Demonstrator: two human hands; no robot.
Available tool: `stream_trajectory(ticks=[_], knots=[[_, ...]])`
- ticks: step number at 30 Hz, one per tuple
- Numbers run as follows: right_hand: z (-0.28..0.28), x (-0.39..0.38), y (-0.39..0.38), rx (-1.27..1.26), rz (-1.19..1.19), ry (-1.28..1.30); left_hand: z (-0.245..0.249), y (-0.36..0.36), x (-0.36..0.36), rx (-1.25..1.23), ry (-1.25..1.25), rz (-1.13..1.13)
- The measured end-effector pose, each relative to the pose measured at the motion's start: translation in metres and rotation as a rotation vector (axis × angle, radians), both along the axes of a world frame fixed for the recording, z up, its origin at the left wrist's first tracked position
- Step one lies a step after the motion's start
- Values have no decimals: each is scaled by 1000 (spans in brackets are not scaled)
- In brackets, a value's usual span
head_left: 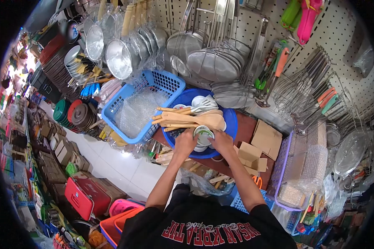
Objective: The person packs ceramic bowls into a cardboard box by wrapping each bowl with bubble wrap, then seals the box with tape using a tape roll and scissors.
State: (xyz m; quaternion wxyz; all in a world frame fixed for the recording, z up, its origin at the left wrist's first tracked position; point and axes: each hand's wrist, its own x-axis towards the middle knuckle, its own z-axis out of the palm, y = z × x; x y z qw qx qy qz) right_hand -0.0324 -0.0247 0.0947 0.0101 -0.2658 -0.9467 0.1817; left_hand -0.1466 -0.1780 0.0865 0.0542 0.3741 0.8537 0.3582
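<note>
My left hand [185, 143] and my right hand [222, 143] are closed on opposite sides of a small white cup with green inside [204, 133]. The cup sits over the near part of a round blue basin [232, 132]; whether it rests on the things below is hidden. Just beyond my fingers, wooden spatulas [210, 120] lie in a pile across the basin. White slotted utensils [201, 101] stick out behind them. More pale dishes show below the cup, partly covered by my hands.
Left of the basin stands a light blue basket [112, 110] with bubble wrap. Cardboard boxes [253, 157] and a purple basket [280, 174] are at the right. Strainers [214, 64] and whisks [297, 93] hang from the pegboard. A red case [79, 199] is on the lower left.
</note>
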Motion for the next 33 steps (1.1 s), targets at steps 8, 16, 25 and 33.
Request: stream_trajectory(ticks=[8, 16, 25, 33], knots=[[-12, -19, 10, -309, -180, 290, -25, 20, -24, 143, -249, -123], [-10, -16, 3, -139, -171, 415, -22, 20, -26, 302, -173, -193], [-9, -18, 6, -287, -371, 568, -27, 0, -27, -82, -95, -112], [-12, -20, 6, -281, -266, 466, -20, -1, -28, -313, -66, -171]])
